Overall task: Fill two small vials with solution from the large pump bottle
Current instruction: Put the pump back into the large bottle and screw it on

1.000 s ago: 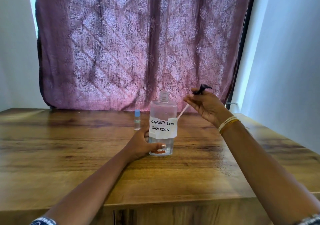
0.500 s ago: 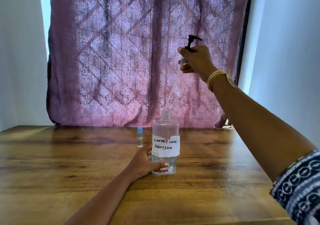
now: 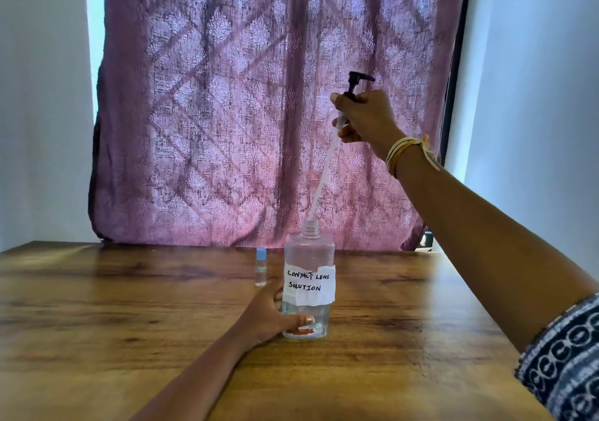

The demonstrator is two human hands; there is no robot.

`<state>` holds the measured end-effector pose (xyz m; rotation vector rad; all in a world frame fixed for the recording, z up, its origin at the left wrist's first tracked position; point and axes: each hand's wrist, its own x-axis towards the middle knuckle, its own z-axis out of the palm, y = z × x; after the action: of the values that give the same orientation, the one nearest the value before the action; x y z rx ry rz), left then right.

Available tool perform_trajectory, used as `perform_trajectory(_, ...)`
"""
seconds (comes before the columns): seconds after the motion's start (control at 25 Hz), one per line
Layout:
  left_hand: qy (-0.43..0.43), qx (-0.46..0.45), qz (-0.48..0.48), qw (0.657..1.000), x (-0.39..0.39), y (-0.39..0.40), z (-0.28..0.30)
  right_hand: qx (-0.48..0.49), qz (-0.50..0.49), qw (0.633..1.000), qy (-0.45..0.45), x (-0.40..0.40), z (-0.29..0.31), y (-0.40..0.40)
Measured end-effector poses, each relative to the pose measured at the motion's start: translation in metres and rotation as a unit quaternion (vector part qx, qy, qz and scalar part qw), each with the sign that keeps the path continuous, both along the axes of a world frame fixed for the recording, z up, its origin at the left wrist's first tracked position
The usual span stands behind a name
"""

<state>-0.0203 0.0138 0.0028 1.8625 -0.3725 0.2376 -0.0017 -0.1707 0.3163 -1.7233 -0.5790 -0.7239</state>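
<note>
Purple patterned cloth, a curtain (image 3: pixel 259 112), hangs across the far wall with light glowing through it. Below it a brown wooden table (image 3: pixel 97 339) fills the near half of the scene.

On the table, a little right of the middle, a clear bottle (image 3: pixel 309 255) stands upright with its neck open. A white paper label (image 3: pixel 309 286) wrapped around it reads "CONTACT LENS SOLUTION" in handwriting, and clear liquid shows in its lower part. The left hand (image 3: pixel 265 318) wraps the bottle's lower left side, fingers curled around it and thumb across the front, steadying it on the wood.

High above and to the right, the right hand (image 3: pixel 368 117) is clenched around a black pump head (image 3: pixel 356 83), lifted well clear of the bottle. The pump's thin white tube (image 3: pixel 322 181) slants down to the left, its tip right at the bottle's mouth. Yellow bangles (image 3: pixel 402 153) circle that wrist.

Just left of the bottle and slightly farther back, a small vial (image 3: pixel 261 270) with a blue cap stands upright.
</note>
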Motion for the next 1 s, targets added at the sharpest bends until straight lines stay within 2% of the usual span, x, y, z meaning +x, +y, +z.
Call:
perform_trajectory(0.2, -0.004, 0.008, -0.001, 1.000, 0.002, 0.000, 0.000, -0.013, -0.012, 1.000, -0.010, 0.002, 0.002, 0.000)
perform_trajectory(0.32, -0.004, 0.008, 0.001, 1.000, 0.002, 0.000, 0.001, -0.042, 0.000, 0.999, 0.019, 0.002, -0.006, 0.004)
perform_trajectory(0.6, 0.002, 0.008, 0.012, 1.000, 0.003, -0.001, -0.001, -0.118, 0.076, 0.983, 0.117, 0.002, -0.094, 0.021)
perform_trajectory(0.8, 0.001, 0.010, 0.014, 1.000, 0.003, -0.002, 0.000, -0.142, 0.037, 0.986, 0.085, 0.003, -0.134, 0.018)
perform_trajectory(1.0, -0.001, 0.004, 0.008, 1.000, 0.003, -0.002, -0.001, -0.151, 0.091, 0.977, 0.120, 0.002, -0.150, 0.006)
